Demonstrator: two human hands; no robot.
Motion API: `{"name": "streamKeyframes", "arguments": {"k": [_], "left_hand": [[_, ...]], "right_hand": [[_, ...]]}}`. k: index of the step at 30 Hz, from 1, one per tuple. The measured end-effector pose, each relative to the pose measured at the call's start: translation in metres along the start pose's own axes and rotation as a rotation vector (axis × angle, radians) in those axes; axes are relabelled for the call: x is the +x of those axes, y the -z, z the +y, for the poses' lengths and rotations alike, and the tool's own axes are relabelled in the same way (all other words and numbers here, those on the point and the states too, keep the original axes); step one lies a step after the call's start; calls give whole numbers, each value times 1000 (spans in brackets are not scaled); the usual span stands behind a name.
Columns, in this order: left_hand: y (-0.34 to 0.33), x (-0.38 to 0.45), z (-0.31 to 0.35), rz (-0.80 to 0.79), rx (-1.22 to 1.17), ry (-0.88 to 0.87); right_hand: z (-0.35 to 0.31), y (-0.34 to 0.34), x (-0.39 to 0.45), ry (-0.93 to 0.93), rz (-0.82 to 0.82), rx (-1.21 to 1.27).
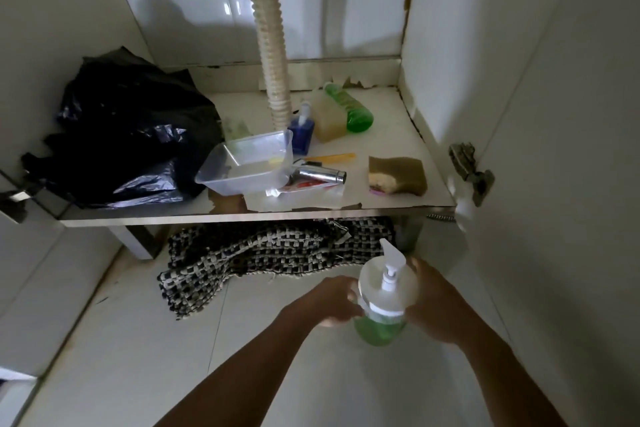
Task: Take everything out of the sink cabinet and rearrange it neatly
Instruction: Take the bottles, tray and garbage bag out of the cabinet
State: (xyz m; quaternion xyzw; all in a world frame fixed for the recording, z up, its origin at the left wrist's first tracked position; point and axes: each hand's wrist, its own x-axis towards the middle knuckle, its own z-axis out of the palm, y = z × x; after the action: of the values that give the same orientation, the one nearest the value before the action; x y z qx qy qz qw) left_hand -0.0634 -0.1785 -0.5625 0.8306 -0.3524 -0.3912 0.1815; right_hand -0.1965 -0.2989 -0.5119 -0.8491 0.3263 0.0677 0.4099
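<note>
White tile lines the back and sides of the open sink cabinet, and its shelf point(398, 198) is peeling along the front edge. On the left of the shelf sits a crumpled black bag point(128, 135); beside it a clear tub point(246, 166) rests tilted, with a drain hose point(270, 45) coming down behind it. Next come a small blue bottle point(302, 131), a yellowish block point(329, 118) and a green bottle point(349, 107) lying on its side, then a chrome sprayer point(320, 174) on a flat packet, a yellow handle behind it, and a sponge point(398, 175) near the right wall. A checked mat point(263, 260) lies bunched on the floor under the shelf. In front, out of the cabinet, the left hand point(334, 302) and right hand point(438, 305) grasp a pump bottle point(384, 295) from either side, above the floor tiles; it holds green liquid low down. The step seems to be setting this bottle aside. It is best kept upright, gripped by the body rather than the pump head so nothing squirts, and stood on bare floor well clear of the mat, leaving room for the many things not yet removed.
</note>
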Motion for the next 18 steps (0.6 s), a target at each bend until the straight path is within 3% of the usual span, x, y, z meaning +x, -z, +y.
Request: {"name": "streamKeyframes", "arguments": {"k": [3, 6, 9, 13, 18], "left_hand": [[33, -1, 14, 13, 160, -45], [79, -5, 33, 326, 99, -137], [123, -3, 54, 605, -61, -179], [178, 24, 79, 756, -53, -79], [227, 76, 107, 763, 77, -14]], "right_hand": [[-12, 25, -19, 58, 194, 24], [-42, 44, -24, 241, 440, 147], [-75, 62, 0, 312, 554, 270], [-120, 90, 78, 252, 518, 283], [-156, 110, 189, 136, 401, 222]]}}
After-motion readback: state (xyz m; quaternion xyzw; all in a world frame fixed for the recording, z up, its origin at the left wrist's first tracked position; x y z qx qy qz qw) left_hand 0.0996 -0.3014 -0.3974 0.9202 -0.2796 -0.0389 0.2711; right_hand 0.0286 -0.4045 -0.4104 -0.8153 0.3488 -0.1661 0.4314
